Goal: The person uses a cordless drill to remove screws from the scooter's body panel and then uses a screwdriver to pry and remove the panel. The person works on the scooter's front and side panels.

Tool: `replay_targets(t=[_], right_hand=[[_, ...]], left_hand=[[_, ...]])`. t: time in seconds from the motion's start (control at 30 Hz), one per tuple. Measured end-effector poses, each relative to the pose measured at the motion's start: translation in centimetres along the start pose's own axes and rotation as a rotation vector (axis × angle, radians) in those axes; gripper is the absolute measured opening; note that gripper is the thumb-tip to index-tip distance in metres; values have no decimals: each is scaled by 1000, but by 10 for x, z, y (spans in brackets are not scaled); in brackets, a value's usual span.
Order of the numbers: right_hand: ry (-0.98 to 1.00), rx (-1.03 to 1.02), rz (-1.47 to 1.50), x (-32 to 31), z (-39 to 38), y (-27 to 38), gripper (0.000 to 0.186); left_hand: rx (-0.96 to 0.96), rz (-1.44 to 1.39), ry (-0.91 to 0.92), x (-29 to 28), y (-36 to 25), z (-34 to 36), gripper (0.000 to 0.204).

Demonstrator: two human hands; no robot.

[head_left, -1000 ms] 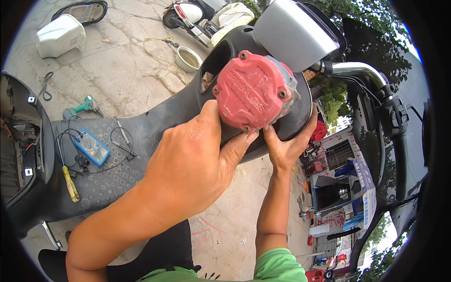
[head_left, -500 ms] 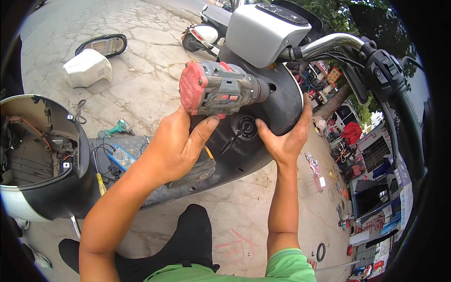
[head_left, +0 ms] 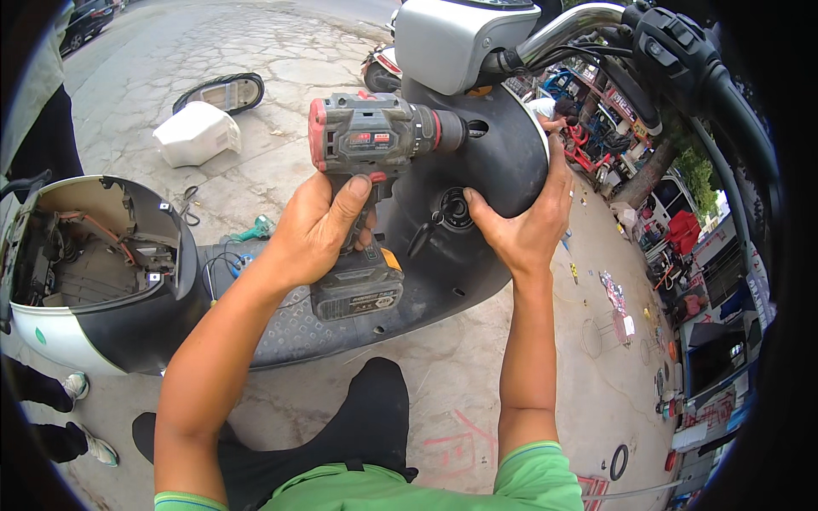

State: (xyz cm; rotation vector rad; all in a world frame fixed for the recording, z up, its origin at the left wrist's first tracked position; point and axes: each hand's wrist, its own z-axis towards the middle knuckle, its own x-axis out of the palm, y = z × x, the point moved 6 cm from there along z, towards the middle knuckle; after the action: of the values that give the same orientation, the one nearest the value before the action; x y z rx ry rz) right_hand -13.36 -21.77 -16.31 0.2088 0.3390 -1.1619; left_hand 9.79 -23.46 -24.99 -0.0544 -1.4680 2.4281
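My left hand (head_left: 328,221) is closed around the handle of a grey-and-red cordless drill (head_left: 362,132), with its battery below. The drill points right, its nose at an opening in the black front panel (head_left: 486,187) of a scooter; whether a bit is inside I cannot tell. My right hand (head_left: 524,230) grips the panel's outer edge, thumb beside the key switch (head_left: 453,209) with a key hanging from it. Under the drill lies the scooter's patterned footboard (head_left: 298,332), with a green power tool (head_left: 251,230) and a blue meter, partly hidden, farther back.
At left is the scooter's open seat body (head_left: 102,247), beside a bystander's legs (head_left: 47,383). Behind lie a white bin (head_left: 192,136) and seat (head_left: 217,89). Handlebar (head_left: 682,60) and grey front box (head_left: 456,43) are above. A co-worker (head_left: 550,111) is among clutter at right.
The drill has turned from end-on to side-on, exposing its handle and battery in my left hand. The view has shifted, bringing more of the bystander at left into sight.
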Motion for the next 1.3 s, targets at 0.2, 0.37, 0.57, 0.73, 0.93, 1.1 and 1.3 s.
replay_targets(t=[0.2, 0.37, 0.57, 0.73, 0.93, 1.1, 1.3], right_hand=[[-26, -29, 2, -5, 0, -2, 104], [-25, 1, 0, -2, 0, 1, 103], [-11, 32, -10, -5, 0, -5, 102], [-37, 25, 14, -5, 1, -1, 102], [-39, 24, 19, -6, 1, -3, 102], [-33, 31, 24, -6, 1, -5, 102], [-37, 31, 18, -7, 1, -3, 102]], left_hand=[[1, 80, 78, -7, -9, 10, 57], [-20, 20, 87, -5, -5, 10, 58], [-196, -218, 240, 1, -6, 21, 59], [-315, -167, 148, 0, -12, 25, 35], [-300, -65, 77, 0, -12, 24, 30], [-305, -52, 90, 2, -9, 25, 29], [-306, -52, 57, 3, -12, 22, 30]])
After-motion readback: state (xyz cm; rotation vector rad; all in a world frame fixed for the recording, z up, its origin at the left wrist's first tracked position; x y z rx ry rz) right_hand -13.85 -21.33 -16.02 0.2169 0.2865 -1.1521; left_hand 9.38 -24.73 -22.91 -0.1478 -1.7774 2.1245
